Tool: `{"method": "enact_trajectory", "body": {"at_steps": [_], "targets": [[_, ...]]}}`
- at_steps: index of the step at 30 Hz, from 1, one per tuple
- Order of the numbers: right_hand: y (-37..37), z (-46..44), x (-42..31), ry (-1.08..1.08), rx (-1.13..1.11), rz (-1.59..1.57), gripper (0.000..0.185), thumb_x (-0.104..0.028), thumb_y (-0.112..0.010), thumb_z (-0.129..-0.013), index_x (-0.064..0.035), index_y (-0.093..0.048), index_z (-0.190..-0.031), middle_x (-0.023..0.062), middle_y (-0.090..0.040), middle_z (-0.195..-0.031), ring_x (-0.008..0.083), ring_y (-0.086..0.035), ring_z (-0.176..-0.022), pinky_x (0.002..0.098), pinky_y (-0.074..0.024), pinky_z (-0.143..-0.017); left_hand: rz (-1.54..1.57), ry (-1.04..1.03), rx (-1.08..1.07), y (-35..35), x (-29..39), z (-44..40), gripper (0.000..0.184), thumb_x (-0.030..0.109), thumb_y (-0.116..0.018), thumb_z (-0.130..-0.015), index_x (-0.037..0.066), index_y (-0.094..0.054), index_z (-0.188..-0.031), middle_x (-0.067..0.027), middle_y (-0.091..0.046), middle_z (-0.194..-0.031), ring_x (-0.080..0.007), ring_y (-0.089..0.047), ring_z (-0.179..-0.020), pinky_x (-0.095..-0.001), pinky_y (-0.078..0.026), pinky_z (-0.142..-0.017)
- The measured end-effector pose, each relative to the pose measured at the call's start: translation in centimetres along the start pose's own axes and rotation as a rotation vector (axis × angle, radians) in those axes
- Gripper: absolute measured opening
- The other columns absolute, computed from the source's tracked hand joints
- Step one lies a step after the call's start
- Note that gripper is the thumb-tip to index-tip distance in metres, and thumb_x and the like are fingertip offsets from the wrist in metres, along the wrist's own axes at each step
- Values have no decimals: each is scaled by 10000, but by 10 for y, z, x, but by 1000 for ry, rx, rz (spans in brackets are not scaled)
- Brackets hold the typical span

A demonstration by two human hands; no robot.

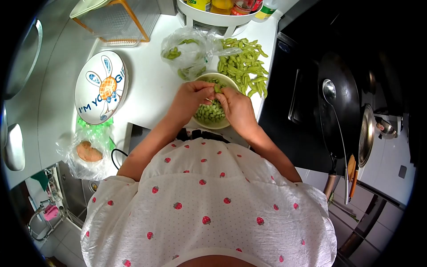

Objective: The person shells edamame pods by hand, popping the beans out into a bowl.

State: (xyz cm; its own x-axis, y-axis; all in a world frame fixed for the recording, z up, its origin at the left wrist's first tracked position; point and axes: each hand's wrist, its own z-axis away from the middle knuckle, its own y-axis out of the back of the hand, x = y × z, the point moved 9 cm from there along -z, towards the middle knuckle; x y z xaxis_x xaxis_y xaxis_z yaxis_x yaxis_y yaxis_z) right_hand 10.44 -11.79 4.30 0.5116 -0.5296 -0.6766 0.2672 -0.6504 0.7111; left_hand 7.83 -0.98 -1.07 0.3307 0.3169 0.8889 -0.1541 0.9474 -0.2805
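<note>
Over a pale bowl (228, 80) of shelled green beans (210, 114), my left hand (190, 99) and my right hand (236, 107) meet, both with fingers pinched on one green pod (218, 88). The pod is partly hidden by the fingertips. Behind and to the right of the bowl lies a spread pile of unshelled pods (242, 62). A clear plastic bag (187, 49) with some pods in it sits just behind the bowl, to the left.
At the left are a rabbit-patterned plate (101, 87) and a plastic bag holding a brown item (89, 152). A round rack (222, 18) with bottles stands at the back. On the right, a wok (340, 107) with a ladle (329, 90) rests on the black stove.
</note>
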Motion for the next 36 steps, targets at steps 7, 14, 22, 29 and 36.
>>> {"method": "enact_trajectory", "body": {"at_steps": [7, 14, 22, 29, 36], "targets": [[1, 1, -6, 68, 4, 57, 146, -145, -545, -827, -12, -494, -794, 179, -520, -695, 377, -519, -639, 405, -416, -542, -22, -44, -49, 0, 0, -3, 188, 107, -548, -834, -36, -593, -947, -57, -609, -791, -110, -562, -701, -238, -469, -660], [-4, 6, -2, 71, -8, 94, 109, -124, -537, -824, -34, -485, -789, 170, -521, -712, 367, -525, -638, 408, -423, -524, 58, -14, -23, -3, -7, -4, 133, 85, -545, -817, -32, -601, -849, -38, -579, -711, -92, -537, -625, -221, -459, -602], [-9, 4, -1, 97, 57, -12, 182, -153, -504, -851, -17, -489, -732, 142, -531, -631, 309, -531, -552, 392, -421, -477, 58, 85, -5, -1, -21, -9, 121, 101, -511, -844, 0, -577, -858, -37, -582, -742, -101, -555, -681, -229, -469, -632], [-44, 11, 46, -608, -197, -1086, 297, -228, -423, -918, -25, -498, -715, 1, -486, -558, 65, -397, -402, 205, -325, -380, 86, 49, 65, -5, -17, -7, 132, 98, -496, -835, -6, -546, -899, -39, -565, -768, -101, -550, -697, -231, -460, -642], [-23, 4, 44, -459, 8, -667, 225, -156, -439, -901, 2, -521, -764, 34, -512, -556, 96, -463, -412, 225, -379, -395, -96, -30, 136, 2, -19, -13, 162, 83, -519, -814, -7, -544, -946, -57, -574, -809, -125, -565, -765, -236, -456, -647]]}}
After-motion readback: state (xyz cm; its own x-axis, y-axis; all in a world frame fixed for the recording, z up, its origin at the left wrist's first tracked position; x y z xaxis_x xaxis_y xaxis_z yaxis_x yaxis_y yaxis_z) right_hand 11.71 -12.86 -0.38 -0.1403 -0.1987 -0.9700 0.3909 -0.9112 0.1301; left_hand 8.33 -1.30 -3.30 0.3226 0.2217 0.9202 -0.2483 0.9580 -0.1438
